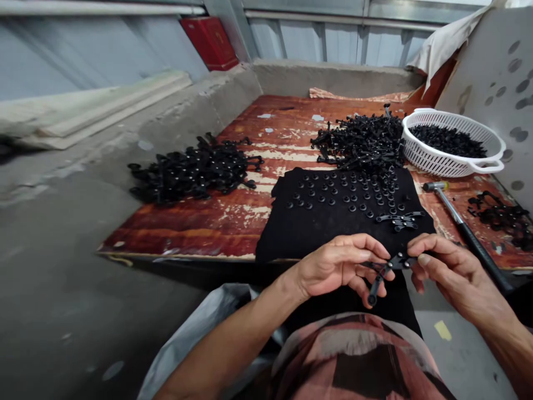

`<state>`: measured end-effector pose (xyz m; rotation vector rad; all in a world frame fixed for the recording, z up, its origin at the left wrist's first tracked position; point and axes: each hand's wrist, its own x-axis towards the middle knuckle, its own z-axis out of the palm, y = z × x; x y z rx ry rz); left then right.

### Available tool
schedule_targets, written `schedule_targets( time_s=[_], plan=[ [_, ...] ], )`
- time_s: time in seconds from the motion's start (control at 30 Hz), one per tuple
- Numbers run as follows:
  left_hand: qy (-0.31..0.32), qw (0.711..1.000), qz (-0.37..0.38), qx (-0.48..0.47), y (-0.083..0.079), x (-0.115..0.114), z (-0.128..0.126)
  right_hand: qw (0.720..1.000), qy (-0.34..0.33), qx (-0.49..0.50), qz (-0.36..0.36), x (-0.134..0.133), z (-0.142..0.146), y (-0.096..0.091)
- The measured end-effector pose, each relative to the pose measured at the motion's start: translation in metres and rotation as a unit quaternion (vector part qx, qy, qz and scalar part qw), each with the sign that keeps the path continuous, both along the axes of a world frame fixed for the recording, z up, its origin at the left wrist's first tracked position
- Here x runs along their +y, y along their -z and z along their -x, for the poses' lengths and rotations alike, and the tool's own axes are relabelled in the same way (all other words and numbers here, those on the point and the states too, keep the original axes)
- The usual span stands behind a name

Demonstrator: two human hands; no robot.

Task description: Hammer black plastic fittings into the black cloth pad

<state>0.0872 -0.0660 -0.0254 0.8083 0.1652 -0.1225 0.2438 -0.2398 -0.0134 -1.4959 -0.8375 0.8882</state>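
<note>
Left hand (339, 265) grasps a black linkage (398, 261), right hand (456, 272) pinches its right end. Discs (353, 198) sit on black cloth (308, 233) beyond; hammer (473, 242) to the right.

Table (208, 225): wood-look top, glossy finish, scraped dull and rough in patches. Cloth (303, 236), over near edge: matt woven-looking fabric. Basket (439, 161), at right edge: smooth plastic. Hammer (470, 239), by near right corner: bright metal shaft, dull grip. Linked part (398, 261), before near edge: matt plastic look, shiny metal-like rivets. Ledge (208, 103), along left edge: rough concrete.
</note>
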Motion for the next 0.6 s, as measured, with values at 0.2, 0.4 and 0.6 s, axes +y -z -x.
schedule_targets(
  time_s=[0.2,0.4,0.6],
  plan=[
    [0.023,0.993,-0.113,0.038,-0.001,0.000,0.003,0.999,-0.036,-0.030,0.000,0.003,0.000,0.004],
    [-0.001,0.969,-0.242,0.040,0.004,-0.006,0.007,0.998,0.021,0.058,-0.033,0.009,0.004,0.013],
    [-0.017,0.961,-0.273,0.046,0.007,-0.015,0.009,0.996,0.047,0.056,-0.042,0.013,0.011,0.016]
  ],
)
